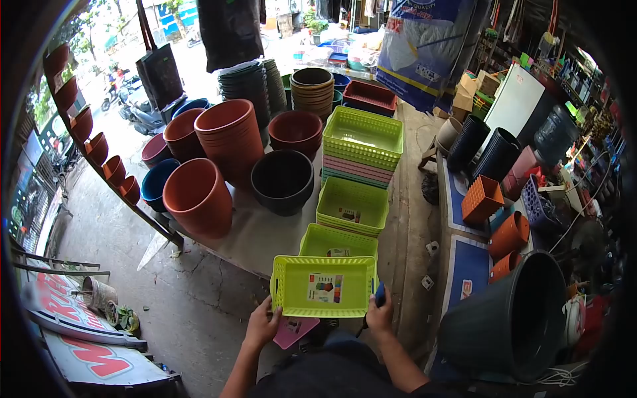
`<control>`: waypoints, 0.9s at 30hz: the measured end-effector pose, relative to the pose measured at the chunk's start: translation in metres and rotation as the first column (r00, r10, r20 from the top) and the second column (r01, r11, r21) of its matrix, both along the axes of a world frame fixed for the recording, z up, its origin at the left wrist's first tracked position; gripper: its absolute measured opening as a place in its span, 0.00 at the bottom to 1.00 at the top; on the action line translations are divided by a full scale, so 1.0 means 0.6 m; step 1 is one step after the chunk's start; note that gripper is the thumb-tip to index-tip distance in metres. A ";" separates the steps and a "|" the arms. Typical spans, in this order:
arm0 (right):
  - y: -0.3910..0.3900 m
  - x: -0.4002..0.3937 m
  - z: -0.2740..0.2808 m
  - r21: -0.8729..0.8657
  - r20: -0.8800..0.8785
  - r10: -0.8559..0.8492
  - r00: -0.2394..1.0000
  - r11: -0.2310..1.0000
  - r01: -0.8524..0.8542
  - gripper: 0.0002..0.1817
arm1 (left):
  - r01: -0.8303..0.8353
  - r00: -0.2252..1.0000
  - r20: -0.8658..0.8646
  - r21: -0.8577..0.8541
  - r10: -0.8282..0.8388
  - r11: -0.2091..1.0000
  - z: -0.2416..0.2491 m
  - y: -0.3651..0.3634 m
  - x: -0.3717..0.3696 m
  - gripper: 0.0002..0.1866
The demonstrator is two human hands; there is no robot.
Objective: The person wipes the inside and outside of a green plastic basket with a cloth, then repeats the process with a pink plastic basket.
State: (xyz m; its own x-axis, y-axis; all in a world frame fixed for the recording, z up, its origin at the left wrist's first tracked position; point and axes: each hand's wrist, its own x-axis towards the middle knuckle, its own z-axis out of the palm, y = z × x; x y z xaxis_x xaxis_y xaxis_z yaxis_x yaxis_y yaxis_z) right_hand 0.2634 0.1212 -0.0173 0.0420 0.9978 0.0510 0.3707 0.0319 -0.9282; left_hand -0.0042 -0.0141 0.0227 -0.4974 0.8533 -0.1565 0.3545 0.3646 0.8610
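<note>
Table (255,235) bkgd, lime basket (324,286) held btwn L fingers (275,315) & R fingers (375,312)

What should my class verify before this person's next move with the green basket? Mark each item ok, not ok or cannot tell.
1. Left grip on the held green basket, near-left corner: ok.
2. Right grip free of other items: not ok, a blue object is in it.
3. Label inside the basket uncovered: ok.
4. Gap to the green basket just behind: cannot tell, they overlap in view.
5. Tall basket stack upright: ok.
6. Pink item below, well supported: cannot tell, partly hidden.
</note>
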 end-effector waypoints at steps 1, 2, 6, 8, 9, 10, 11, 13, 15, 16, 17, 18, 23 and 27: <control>0.015 0.003 -0.008 0.013 -0.003 -0.019 1.000 1.000 0.019 0.23 | 0.026 0.990 0.137 -0.031 -0.021 0.999 0.011 0.020 0.007 0.24; 0.030 0.005 -0.013 0.027 -0.008 -0.038 0.999 0.999 0.039 0.22 | 0.094 0.995 -0.040 -0.002 -0.094 0.996 -0.040 0.035 -0.008 0.23; 0.101 0.021 -0.018 -0.070 -0.069 -0.036 0.997 0.997 0.031 0.22 | 0.086 0.986 -0.141 -0.003 -0.085 0.996 -0.054 0.127 -0.009 0.23; 0.137 0.034 -0.040 -0.119 0.028 0.017 0.999 0.993 -0.014 0.23 | 0.057 0.993 -0.110 0.173 -0.038 0.983 -0.113 0.169 -0.019 0.22; 0.153 0.037 -0.043 -0.124 0.029 0.020 0.999 0.992 -0.017 0.23 | 0.054 0.993 -0.110 0.168 -0.036 0.984 -0.113 0.188 -0.018 0.22; 0.168 0.040 -0.047 -0.149 0.076 0.052 0.996 0.988 -0.041 0.24 | 0.065 0.991 -0.128 0.157 -0.045 0.985 -0.113 0.210 -0.019 0.23; 0.182 0.043 -0.050 -0.173 0.121 0.083 0.989 0.983 -0.062 0.25 | 0.079 0.988 -0.147 0.147 -0.057 0.986 -0.113 0.232 -0.021 0.23; 0.202 0.041 -0.045 -0.200 0.155 0.106 0.982 0.977 -0.074 0.25 | 0.076 0.986 -0.153 0.096 -0.061 0.992 -0.118 0.266 -0.027 0.23; 0.217 0.040 -0.048 -0.222 0.181 0.133 0.975 0.971 -0.091 0.25 | 0.069 0.984 -0.167 0.048 -0.060 0.996 -0.127 0.290 -0.031 0.23; 0.222 0.039 -0.055 -0.228 0.201 0.163 0.966 0.967 -0.115 0.25 | 0.070 0.979 -0.194 0.053 -0.059 0.996 -0.131 0.297 -0.033 0.23; 0.225 0.037 -0.062 -0.234 0.222 0.193 0.956 0.962 -0.140 0.25 | 0.071 0.974 -0.220 0.059 -0.056 0.996 -0.137 0.303 -0.037 0.23; 0.226 0.037 -0.076 -0.233 0.217 0.195 0.956 0.962 -0.143 0.25 | 0.069 0.973 -0.224 0.058 -0.054 0.996 -0.146 0.308 -0.041 0.23; 0.232 0.033 -0.095 -0.368 0.260 0.252 0.932 0.918 -0.145 0.29 | 0.147 0.978 -0.120 -0.172 -0.169 0.974 -0.166 0.314 -0.048 0.30; 0.235 0.033 -0.131 -0.384 0.363 0.245 0.899 0.918 -0.096 0.26 | 0.256 0.874 -0.352 -0.257 -0.336 0.932 -0.175 0.322 -0.046 0.35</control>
